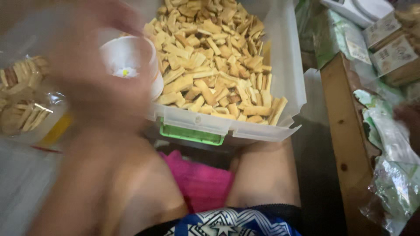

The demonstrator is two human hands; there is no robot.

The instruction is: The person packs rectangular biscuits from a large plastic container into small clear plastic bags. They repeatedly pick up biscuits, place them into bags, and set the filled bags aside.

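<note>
Largest item: translucent plastic bin (288, 65), centre to 1 o'clock in the head view, filled with tan, stick-shaped biscuit pieces (214, 57). Near rim carries a green latch (190, 134) at about 6 o'clock of the bin. The bin rests just above the person's bare knee (264, 175).

Left arm and left hand (94, 74): heavily motion-blurred, occupying 9 to 11 o'clock and running down to the lower left corner. The hand lies over the left side of a white cup (131, 61); grip appears wrapped around it, but finger positions cannot be resolved through the blur. Cup sits at the bin's 9 o'clock edge, mouth facing the camera, a small yellow spot visible inside.

Right hand: not visible.

At 9 o'clock, a clear plastic bag (24, 100) holding the same tan sticks, partly behind the blurred arm.

At 3 o'clock, a wooden board edge (350, 144) runs top to bottom; on it, green-and-white crinkled packets (393, 148). At 1 to 2 o'clock, labelled brown packs (393, 57), stacked.

At 6 o'clock, pink cloth (201, 181) between the legs; below it, a blue and white patterned fabric (227, 225).
</note>
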